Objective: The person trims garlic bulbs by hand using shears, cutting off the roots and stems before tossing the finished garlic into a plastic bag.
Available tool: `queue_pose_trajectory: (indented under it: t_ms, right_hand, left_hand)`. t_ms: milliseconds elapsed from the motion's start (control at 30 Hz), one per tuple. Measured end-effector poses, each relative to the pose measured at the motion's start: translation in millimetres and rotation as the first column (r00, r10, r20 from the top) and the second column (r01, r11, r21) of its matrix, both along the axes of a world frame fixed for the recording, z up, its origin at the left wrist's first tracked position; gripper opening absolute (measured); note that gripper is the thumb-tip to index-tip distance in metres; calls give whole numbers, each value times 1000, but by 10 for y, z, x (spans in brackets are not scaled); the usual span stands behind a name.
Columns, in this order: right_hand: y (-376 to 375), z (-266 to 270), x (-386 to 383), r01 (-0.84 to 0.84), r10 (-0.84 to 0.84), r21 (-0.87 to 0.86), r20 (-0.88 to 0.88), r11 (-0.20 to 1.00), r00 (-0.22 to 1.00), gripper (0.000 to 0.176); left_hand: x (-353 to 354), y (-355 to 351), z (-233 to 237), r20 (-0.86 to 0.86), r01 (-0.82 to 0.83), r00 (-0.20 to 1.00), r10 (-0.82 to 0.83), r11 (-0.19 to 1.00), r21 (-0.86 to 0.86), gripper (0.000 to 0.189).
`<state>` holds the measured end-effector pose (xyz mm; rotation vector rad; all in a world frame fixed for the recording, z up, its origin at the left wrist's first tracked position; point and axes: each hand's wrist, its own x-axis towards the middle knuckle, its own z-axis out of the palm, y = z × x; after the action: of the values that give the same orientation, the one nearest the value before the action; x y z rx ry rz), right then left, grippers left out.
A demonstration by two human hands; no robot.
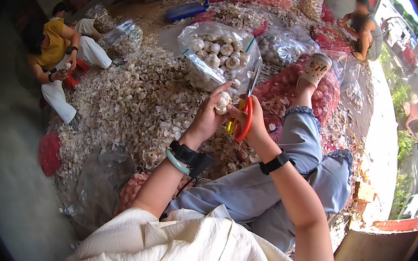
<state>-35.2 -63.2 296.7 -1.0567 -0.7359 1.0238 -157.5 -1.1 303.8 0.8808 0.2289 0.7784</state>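
A white garlic bulb (222, 103) is held in my left hand (207, 119), in front of my body. My right hand (256, 124) grips scissors (244, 124) with red and yellow handles, their blades pointing up and away from me. The fingertips of my right hand are close to the bulb. Just beyond both hands stands an open clear plastic bag (194, 71) full of whitish garlic bulbs (214, 60).
Garlic skins (136, 103) cover the floor. Red net sacks (328, 94) lie by my outstretched leg (301, 134). One person (51, 40) sits at the left, another (374, 38) crouches at the back right. A blue dustpan (186, 11) lies at the back.
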Motion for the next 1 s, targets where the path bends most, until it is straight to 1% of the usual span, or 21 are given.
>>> queue_pose_trajectory:
  t_ms: [33,100,133,200,233,300,333,400,433,500,533,600,633,700,733,800,833,900,933,1000]
  right_hand:
    - [13,-29,9,5,-5,1,-3,1000,1000,52]
    - [25,-91,3,56,-59,54,63,997,996,47]
    - [33,-114,-3,62,-65,52,59,997,996,47]
    - [61,-128,-6,107,-111,34,183,994,977,60]
    - [58,-131,-7,110,-114,32,182,993,977,60]
    - [47,-142,-17,107,-114,46,185,993,976,63]
    - [45,-141,-18,109,-115,43,183,993,976,63]
    - [41,-146,-16,93,-100,42,217,995,971,64]
    - [45,-147,-17,96,-102,39,215,995,971,64]
    - [52,-151,-15,77,-98,120,184,990,978,65]
    - [50,-152,-7,79,-100,118,184,990,978,65]
    - [37,-101,2,94,-115,80,319,992,941,64]
    - [16,-55,2,95,-115,79,321,992,940,64]
    - [-28,30,-9,77,-60,-30,373,997,926,65]
    - [-14,-1,-13,78,-61,-31,372,996,926,65]
    - [8,-49,-36,104,-111,36,339,994,934,59]
    - [-1,-47,-47,105,-110,35,340,994,934,59]
    - [-23,-26,-62,101,-126,103,280,990,952,59]
    - [-26,-14,-65,101,-126,102,281,990,951,59]
    - [-38,-4,-58,138,-173,116,378,984,910,60]
  left_hand:
    - [4,-8,42,-3,5,1000,-5,1000,1,46]
    - [17,-27,71,-131,-89,987,93,995,36,40]
    - [21,-29,59,-135,-82,987,86,996,35,40]
    - [38,-27,34,-143,-125,982,126,992,16,30]
    - [50,-30,14,-144,-122,982,123,992,14,30]
    - [67,-39,-35,-114,-189,973,199,978,86,21]
    - [73,-43,-57,-117,-187,973,196,979,84,21]
    - [88,-60,-94,-131,-280,947,292,955,101,18]
    - [105,-64,-101,-134,-277,948,289,956,99,18]
    - [136,-77,-104,-116,-347,925,361,930,123,18]
    - [130,-87,-99,-117,-345,926,358,931,121,18]
    - [110,-96,-84,-101,-348,929,357,932,96,19]
    - [114,-92,-93,-100,-347,929,356,933,94,19]
    - [117,-69,-147,-109,-330,937,333,943,46,19]
    - [121,-14,-215,-110,-328,937,331,943,45,19]
    - [128,61,-283,124,-179,973,193,977,-118,23]
    - [125,45,-278,123,-179,973,193,977,-120,23]
    - [125,10,-252,94,-174,973,210,940,-294,27]
    - [114,29,-267,95,-173,973,209,939,-296,27]
    - [71,71,-246,50,-191,976,213,940,-283,30]
